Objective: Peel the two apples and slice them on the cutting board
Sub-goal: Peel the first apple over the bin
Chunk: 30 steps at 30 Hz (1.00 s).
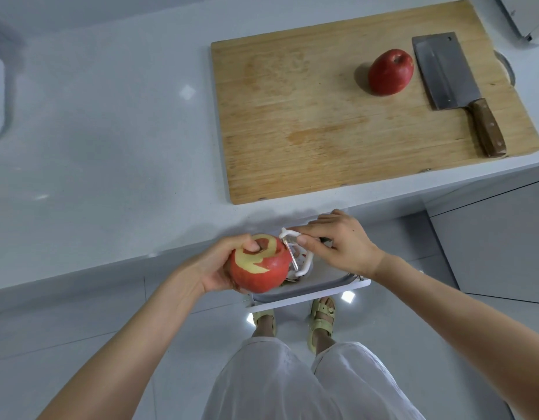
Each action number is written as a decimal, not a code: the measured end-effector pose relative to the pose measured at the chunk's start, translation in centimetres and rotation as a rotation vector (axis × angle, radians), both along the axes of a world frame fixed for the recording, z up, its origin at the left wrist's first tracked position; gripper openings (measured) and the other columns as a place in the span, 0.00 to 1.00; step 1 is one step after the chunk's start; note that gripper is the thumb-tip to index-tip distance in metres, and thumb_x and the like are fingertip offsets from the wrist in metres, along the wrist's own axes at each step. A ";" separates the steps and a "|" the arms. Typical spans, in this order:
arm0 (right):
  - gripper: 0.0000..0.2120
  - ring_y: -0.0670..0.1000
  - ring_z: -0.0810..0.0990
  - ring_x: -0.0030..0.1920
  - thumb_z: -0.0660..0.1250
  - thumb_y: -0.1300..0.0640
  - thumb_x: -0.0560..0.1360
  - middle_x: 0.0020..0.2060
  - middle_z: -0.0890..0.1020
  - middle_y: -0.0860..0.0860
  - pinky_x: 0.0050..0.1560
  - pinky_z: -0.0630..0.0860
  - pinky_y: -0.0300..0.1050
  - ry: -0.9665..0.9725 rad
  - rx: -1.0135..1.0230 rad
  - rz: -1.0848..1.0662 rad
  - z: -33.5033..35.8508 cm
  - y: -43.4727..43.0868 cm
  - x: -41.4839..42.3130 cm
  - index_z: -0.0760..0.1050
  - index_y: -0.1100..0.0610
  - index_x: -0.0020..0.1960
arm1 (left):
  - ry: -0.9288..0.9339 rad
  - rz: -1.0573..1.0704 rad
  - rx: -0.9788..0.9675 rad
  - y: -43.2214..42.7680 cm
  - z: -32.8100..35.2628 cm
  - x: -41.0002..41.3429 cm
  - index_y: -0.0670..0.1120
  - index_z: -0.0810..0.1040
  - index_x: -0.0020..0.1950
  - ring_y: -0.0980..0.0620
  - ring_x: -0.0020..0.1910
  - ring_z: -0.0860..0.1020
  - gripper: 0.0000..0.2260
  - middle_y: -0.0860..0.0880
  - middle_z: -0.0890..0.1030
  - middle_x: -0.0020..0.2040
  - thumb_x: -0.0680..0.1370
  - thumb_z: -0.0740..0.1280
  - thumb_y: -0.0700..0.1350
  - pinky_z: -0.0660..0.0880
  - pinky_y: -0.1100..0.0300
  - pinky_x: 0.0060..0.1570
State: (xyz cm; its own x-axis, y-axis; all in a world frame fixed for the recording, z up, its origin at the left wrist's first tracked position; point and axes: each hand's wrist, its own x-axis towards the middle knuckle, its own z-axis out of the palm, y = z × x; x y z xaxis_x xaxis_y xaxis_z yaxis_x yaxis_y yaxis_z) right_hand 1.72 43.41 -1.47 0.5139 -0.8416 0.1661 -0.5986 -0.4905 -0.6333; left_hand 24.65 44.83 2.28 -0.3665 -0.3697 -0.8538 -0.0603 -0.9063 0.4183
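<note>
The left hand [218,265] cups a partly peeled red apple [259,268], fingers curled round it. The right hand [342,244] pinches a white plastic Y-shaped peeler [296,254], its blade touching the apple's 3 o'clock side, above a white rectangular tray [325,287] of peelings. At 1 o'clock lies the wooden cutting board [292,116], bearing a whole red apple [390,71] at 9 o'clock of a steel, wooden-handled cleaver [446,74].

Bright, even light; glare spots on counter [110,122]; wide-angle edge distortion
</note>
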 end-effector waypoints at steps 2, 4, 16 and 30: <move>0.16 0.43 0.72 0.30 0.57 0.44 0.77 0.25 0.75 0.45 0.37 0.66 0.41 0.112 0.021 -0.004 -0.9 -0.2 -0.5 0.83 0.46 0.49 | 0.121 -0.022 0.010 -0.4 0.3 0.0 0.45 0.83 0.47 0.46 0.40 0.81 0.30 0.44 0.84 0.41 0.44 0.74 0.45 0.77 0.57 0.41; 0.20 0.48 0.75 0.28 0.55 0.41 0.77 0.23 0.75 0.45 0.37 0.63 0.40 0.184 0.054 -0.049 -1.5 -0.2 -1.0 0.83 0.48 0.41 | 0.114 -0.041 -0.008 -0.9 0.9 -0.3 0.45 0.83 0.45 0.47 0.39 0.82 0.27 0.44 0.84 0.41 0.46 0.73 0.45 0.77 0.57 0.42; 0.20 0.46 0.69 0.30 0.49 0.41 0.81 0.31 0.73 0.48 0.38 0.67 0.41 0.186 0.973 -0.328 1.4 1.0 -0.4 0.74 0.51 0.47 | -0.183 -0.091 -0.102 -1.5 0.1 -0.2 0.48 0.78 0.56 0.46 0.54 0.78 0.31 0.44 0.81 0.54 0.53 0.73 0.51 0.78 0.50 0.47; 0.21 0.45 0.66 0.26 0.58 0.42 0.78 0.24 0.67 0.45 0.30 0.61 0.36 0.020 0.374 -0.366 1.1 2.8 1.3 0.71 0.53 0.32 | -0.195 0.198 0.024 -1.2 -1.0 -1.2 0.44 0.75 0.53 0.43 0.50 0.77 0.08 0.40 0.78 0.52 0.74 0.66 0.39 0.77 0.51 0.41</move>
